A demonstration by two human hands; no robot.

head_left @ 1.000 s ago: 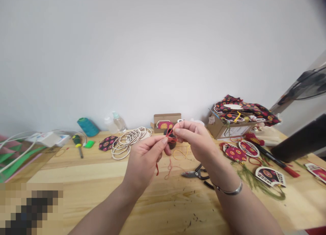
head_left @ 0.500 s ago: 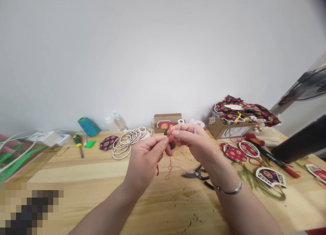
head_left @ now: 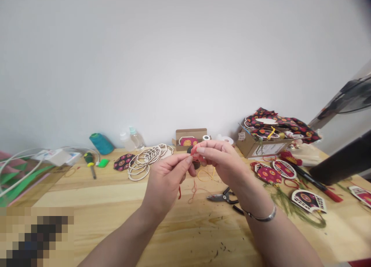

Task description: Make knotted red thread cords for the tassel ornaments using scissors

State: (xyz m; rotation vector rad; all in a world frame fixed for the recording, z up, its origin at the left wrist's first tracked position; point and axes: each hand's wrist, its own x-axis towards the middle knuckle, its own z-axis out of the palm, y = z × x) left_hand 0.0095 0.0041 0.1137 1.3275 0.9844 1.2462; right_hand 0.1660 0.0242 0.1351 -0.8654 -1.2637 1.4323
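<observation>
Both my hands are raised over the middle of the wooden table and meet fingertip to fingertip. My left hand pinches a thin red cord between thumb and forefinger. My right hand, with a silver bangle at the wrist, pinches the same cord from the right. Loose ends of the red cord hang below my fingers. A small dark round object sits on the table just behind my fingers, mostly hidden.
Pliers and a yellow cord lie near my right hand. Wooden rings, a screwdriver, a teal spool and bottles lie left. Fabric ornaments and a box of patterned cloth stand right.
My right hand's fingers have lowered slightly and closed in on the left fingertips, bunching the red cord's loops into a small knot between them. Nothing else on the table has moved.
</observation>
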